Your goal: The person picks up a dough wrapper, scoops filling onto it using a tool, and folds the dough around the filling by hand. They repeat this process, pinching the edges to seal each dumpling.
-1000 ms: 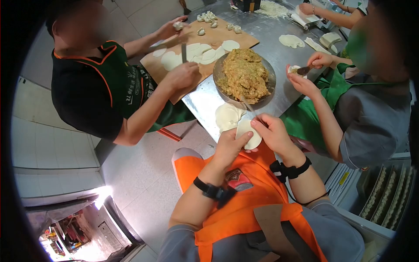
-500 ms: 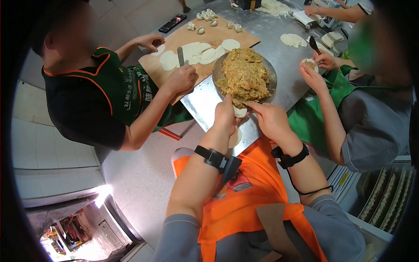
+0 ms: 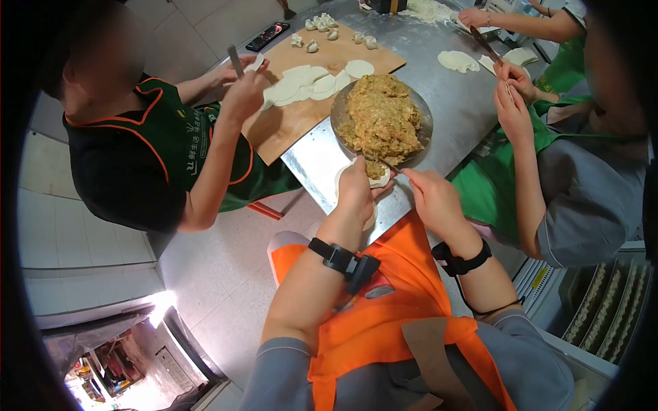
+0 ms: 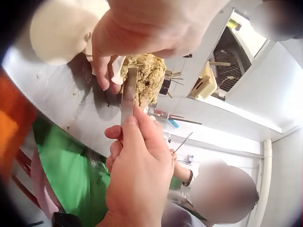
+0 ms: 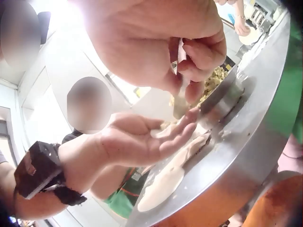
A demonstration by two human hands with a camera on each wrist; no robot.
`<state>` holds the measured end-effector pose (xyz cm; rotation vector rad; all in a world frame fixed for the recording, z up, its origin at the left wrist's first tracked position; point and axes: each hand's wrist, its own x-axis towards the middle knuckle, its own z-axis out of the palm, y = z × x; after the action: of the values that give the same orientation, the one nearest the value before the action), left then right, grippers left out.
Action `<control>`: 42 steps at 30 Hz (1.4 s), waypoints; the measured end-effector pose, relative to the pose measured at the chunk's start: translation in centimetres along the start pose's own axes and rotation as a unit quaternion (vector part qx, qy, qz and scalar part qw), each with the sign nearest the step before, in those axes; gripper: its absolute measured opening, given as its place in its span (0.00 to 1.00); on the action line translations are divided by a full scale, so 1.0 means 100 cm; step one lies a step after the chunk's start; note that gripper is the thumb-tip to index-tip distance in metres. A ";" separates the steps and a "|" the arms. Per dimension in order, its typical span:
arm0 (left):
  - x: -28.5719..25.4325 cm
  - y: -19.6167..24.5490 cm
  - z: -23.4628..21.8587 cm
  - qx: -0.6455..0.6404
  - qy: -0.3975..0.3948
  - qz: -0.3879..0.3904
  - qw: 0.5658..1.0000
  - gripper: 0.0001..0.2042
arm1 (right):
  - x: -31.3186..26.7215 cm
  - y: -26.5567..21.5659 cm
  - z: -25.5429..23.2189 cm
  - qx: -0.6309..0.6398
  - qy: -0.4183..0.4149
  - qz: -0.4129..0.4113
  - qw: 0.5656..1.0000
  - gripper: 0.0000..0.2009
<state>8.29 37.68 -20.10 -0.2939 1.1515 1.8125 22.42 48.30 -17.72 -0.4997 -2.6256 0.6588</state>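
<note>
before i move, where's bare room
Bare: the grey steel tabletop between the round metal bowl and the flat white dough; the near corner of the brown wooden board, beside pale wrappers. Crowded: the bowl's near edge, by the left hand and right hand.

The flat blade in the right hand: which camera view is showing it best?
The left wrist view: the flat blade runs clearly from the right hand to its tip at the filling. The head view shows only a small strip; the right wrist view shows it blurred, partly behind fingers.
</note>
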 end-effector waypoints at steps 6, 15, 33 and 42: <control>-0.019 -0.008 -0.005 -0.097 -0.008 0.030 0.995 0.21 | -0.019 -0.031 -0.002 0.023 -0.016 -0.022 0.999 0.15; -0.066 -0.005 -0.023 -0.182 -0.123 0.078 0.973 0.23 | -0.042 -0.036 -0.010 0.351 -0.153 0.175 0.907 0.12; -0.105 -0.020 -0.025 -0.145 -0.176 0.054 0.972 0.22 | -0.033 -0.065 -0.024 0.136 0.071 -0.124 0.980 0.06; -0.128 -0.030 -0.019 0.155 -0.199 0.250 0.935 0.20 | -0.028 -0.065 -0.039 0.359 -0.005 0.010 0.933 0.05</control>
<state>17.07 29.14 -14.97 0.5794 1.2608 1.9520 25.00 43.14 -12.05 -0.2886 -2.1608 1.5294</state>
